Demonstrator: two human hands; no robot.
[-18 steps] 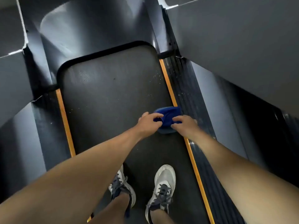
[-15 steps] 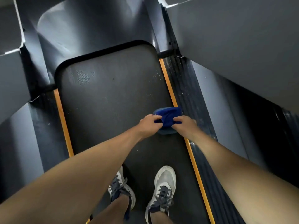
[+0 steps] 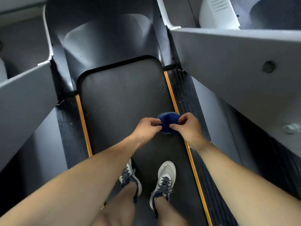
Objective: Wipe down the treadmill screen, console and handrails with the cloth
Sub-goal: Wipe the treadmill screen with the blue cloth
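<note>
Head view, looking straight down along the treadmill belt (image 3: 123, 101). Both hands out front, meeting over the right half of the belt, close to the right orange edge strip (image 3: 171, 93).

Cloth (image 3: 168, 122): dark blue, bunched into a small wad, held in the air between the two hands, not touching the belt as far as I can tell. A lighter blue fold shows along its top edge.

Left hand (image 3: 145, 129): fingers curled, thumb and fingertips pinching the cloth's left side. Right hand (image 3: 187, 126): also curled, pinching the cloth's right side from top and bottom. Both gripping, neither flat.

Forearms come in from the lower corners and fill most of the bottom of the frame.

Feet: two white and grey sneakers (image 3: 164, 178) with dark laces, standing on the belt below the hands, side by side, toes pointing forward.

Surroundings: dark motor hood (image 3: 104, 35) at the head of the belt. Ribbed black side rail (image 3: 184, 95) outside the right orange strip; a matching orange strip (image 3: 82, 121) on the left. Grey handrail panels left (image 3: 24, 98) and right (image 3: 228, 66) of the deck, the right one with a round dark plug (image 3: 268, 66) in it.
</note>
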